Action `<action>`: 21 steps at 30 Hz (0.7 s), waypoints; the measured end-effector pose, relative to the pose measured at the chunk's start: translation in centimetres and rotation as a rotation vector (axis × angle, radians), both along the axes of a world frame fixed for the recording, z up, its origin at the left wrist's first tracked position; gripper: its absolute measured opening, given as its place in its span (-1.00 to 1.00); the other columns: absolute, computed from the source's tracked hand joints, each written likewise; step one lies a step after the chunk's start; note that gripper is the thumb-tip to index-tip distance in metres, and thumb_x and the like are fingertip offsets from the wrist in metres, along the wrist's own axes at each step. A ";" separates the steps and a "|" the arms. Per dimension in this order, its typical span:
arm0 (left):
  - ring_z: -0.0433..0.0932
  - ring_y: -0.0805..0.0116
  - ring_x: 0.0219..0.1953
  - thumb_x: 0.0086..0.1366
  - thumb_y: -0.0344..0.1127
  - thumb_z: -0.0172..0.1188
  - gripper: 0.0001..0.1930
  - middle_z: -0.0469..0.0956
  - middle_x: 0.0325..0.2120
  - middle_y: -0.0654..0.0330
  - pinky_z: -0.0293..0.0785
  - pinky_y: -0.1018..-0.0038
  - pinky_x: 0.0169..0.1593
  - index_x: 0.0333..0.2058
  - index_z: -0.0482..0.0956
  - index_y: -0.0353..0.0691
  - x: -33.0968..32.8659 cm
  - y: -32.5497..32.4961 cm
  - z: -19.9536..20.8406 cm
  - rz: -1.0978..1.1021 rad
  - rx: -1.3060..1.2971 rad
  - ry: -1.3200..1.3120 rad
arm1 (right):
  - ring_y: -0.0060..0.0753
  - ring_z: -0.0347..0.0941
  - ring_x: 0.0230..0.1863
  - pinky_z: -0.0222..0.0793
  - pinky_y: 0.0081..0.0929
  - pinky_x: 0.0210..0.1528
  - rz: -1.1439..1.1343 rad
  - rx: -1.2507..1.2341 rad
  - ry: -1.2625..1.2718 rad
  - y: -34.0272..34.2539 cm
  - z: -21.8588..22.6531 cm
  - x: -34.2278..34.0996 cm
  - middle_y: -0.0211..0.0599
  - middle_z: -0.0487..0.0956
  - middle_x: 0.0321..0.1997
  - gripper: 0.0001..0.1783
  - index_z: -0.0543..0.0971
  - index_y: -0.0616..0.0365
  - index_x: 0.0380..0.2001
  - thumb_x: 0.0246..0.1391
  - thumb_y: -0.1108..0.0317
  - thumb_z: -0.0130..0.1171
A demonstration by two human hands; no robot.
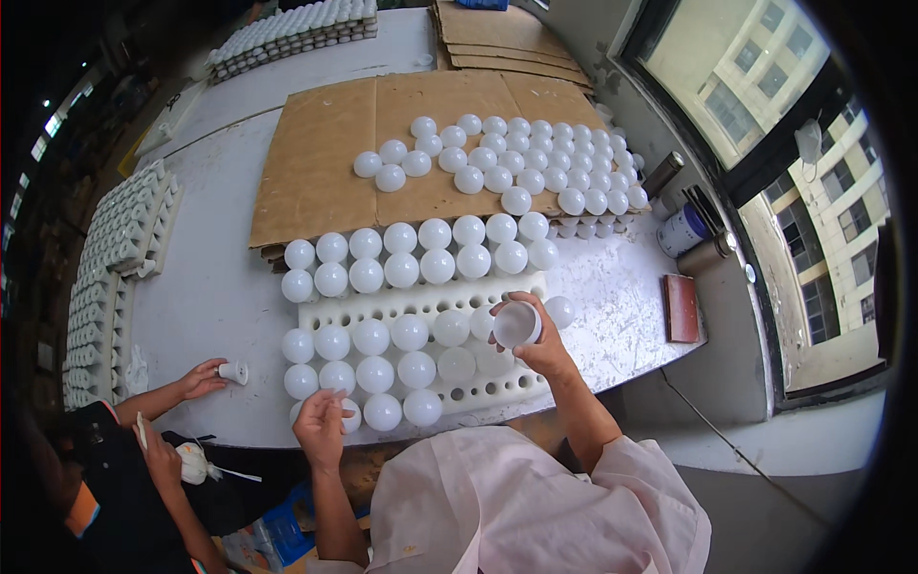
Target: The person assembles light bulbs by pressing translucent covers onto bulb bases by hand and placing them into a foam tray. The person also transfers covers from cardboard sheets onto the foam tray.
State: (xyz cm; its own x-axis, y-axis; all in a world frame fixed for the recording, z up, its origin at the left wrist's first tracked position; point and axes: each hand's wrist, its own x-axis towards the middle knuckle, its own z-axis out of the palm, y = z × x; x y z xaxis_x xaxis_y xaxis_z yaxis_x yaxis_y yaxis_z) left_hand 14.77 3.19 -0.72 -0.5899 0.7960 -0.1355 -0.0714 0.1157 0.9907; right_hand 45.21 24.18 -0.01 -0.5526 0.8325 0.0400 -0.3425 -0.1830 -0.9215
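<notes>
My right hand [543, 346] is wrapped round a white hollow bulb cover [517, 324], its round opening turned toward me. It hangs above the right part of a white foam tray with round holes [449, 294]. At the tray's front left corner is my left hand [323, 428], fingers bent and drawn together. A white bulb dome [351, 414] sits right beside those fingertips; whether they hold anything is hidden. Rows of glossy white domes [417, 369] stand in the foam, and more domes [437, 265] fill the rows behind.
On brown cardboard [325, 143] lie many loose domes [529, 179]. To the left, another person's hand [202, 379] holds a small white bulb base [233, 372]. Stacked trays [105, 316] line the left edge. A red-brown booklet [681, 308] and metal flask [708, 253] are at right.
</notes>
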 end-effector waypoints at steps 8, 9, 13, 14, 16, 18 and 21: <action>0.57 0.14 -0.10 0.24 -0.57 -0.02 -0.66 0.53 -0.08 -0.11 0.46 0.41 -0.03 0.02 0.37 -0.43 -16.2 -2.1 -9.2 0.538 -0.118 0.548 | -0.22 0.53 -0.14 0.48 -0.31 -0.07 0.087 -0.048 0.021 -3.1 0.3 -2.2 -0.05 0.48 0.00 -0.09 0.20 0.09 0.16 -0.28 0.19 0.42; 0.50 0.07 0.01 0.20 -0.60 -0.02 -0.59 0.46 0.00 -0.15 0.39 0.38 0.08 0.07 0.33 -0.40 -17.9 -1.8 -10.1 0.490 -0.250 0.573 | -0.22 0.53 -0.14 0.48 -0.31 -0.06 0.083 -0.037 -0.006 -3.5 0.4 -2.2 -0.06 0.48 0.00 -0.09 0.20 0.09 0.16 -0.28 0.18 0.42; 0.13 -0.01 0.31 0.07 -0.67 0.03 -0.35 0.14 0.25 -0.17 0.09 0.31 0.33 0.20 0.18 -0.29 -23.1 0.7 -11.6 0.208 -0.615 0.909 | -0.24 0.53 -0.14 0.46 -0.35 -0.05 0.030 -0.040 -0.129 -5.8 1.7 -2.7 -0.10 0.47 0.03 -0.07 0.19 0.08 0.18 -0.29 0.18 0.42; 0.13 -0.01 0.31 0.07 -0.67 0.03 -0.35 0.14 0.25 -0.17 0.09 0.31 0.33 0.20 0.18 -0.29 -23.9 1.9 -11.9 0.197 -0.602 0.911 | -0.23 0.53 -0.19 0.47 -0.36 -0.14 0.017 -0.028 -0.146 -6.2 1.5 -2.6 -0.09 0.45 0.02 -0.05 0.18 0.07 0.20 -0.28 0.14 0.44; -0.08 0.02 0.38 0.04 -0.64 0.10 -0.23 -0.07 0.34 -0.06 -0.05 0.31 0.39 0.27 0.07 -0.22 -24.9 4.6 -12.7 -0.134 -0.696 0.963 | -0.22 0.53 -0.23 0.48 -0.38 -0.24 -0.026 -0.013 -0.172 -7.0 1.6 -2.8 -0.08 0.44 0.01 -0.03 0.16 0.05 0.21 -0.26 0.11 0.45; -0.12 0.01 0.38 0.02 -0.58 0.15 -0.19 -0.10 0.35 -0.06 -0.04 0.30 0.38 0.28 0.03 -0.21 -26.2 8.1 -13.5 -0.186 -0.756 0.930 | -0.25 0.53 -0.22 0.48 -0.40 -0.22 -0.031 -0.069 -0.159 -7.9 2.0 -3.1 -0.10 0.43 0.03 -0.04 0.18 0.05 0.20 -0.27 0.14 0.47; 0.22 -0.11 0.22 -0.04 -0.42 0.34 -0.13 0.16 0.22 -0.15 0.28 0.23 0.21 0.24 0.07 -0.26 -27.8 10.7 -16.4 -0.127 -0.763 0.895 | -0.37 0.35 0.10 0.32 -0.39 0.10 -0.018 -0.056 -0.280 -9.0 4.0 -3.6 -0.24 0.44 0.07 -0.04 0.20 0.05 0.19 -0.34 0.28 0.47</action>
State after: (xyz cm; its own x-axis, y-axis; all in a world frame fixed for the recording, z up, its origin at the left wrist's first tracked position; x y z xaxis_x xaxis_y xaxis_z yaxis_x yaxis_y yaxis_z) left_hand -13.06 13.91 -17.12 -0.6390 0.7478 -0.1800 0.6672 0.6554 0.3540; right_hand 41.65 15.14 4.00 -0.5205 0.8390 -0.1585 -0.0793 -0.2323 -0.9694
